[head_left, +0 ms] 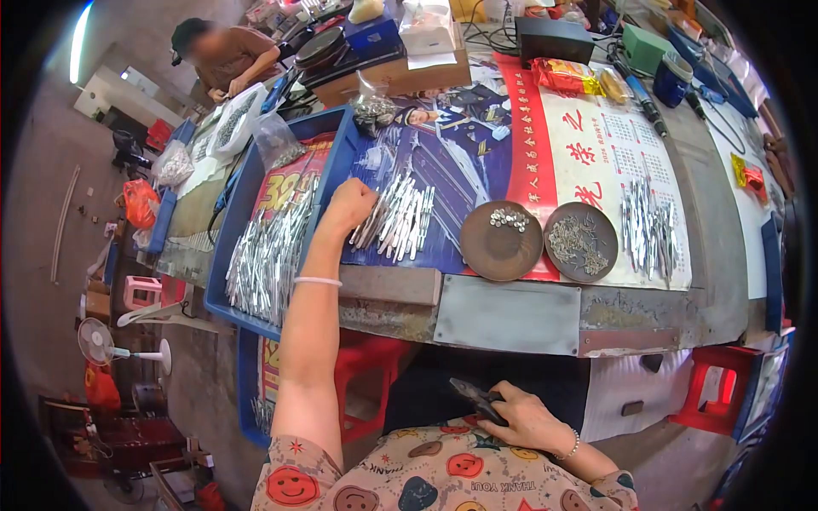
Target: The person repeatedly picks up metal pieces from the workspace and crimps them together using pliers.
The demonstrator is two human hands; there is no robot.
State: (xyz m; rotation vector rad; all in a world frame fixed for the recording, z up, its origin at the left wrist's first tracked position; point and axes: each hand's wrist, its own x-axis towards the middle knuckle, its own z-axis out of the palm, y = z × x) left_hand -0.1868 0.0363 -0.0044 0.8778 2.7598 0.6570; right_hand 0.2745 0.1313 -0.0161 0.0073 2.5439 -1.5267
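My left hand (351, 206) is closed at the left edge of a pile of slim shiny metal strips (399, 215) on the poster-covered table. Its fingertips are hidden, so what they grip does not show. Close to my lap, my right hand (530, 419) is wrapped round dark-handled pliers (474, 397), jaws pointing up and left. Right of the pile sit a brown dish (498, 257) with small shiny round pieces and a second brown dish (583, 271) with many tiny pins. Another group of metal strips (651, 234) lies farther right.
A blue tray (220, 277) full of similar strips stands left of my forearm. Clear bags of small parts (277, 143), boxes (554, 43) and snack packets (564, 77) line the back. A co-worker (226, 55) sits at the far left. A red stool (365, 375) is under the table.
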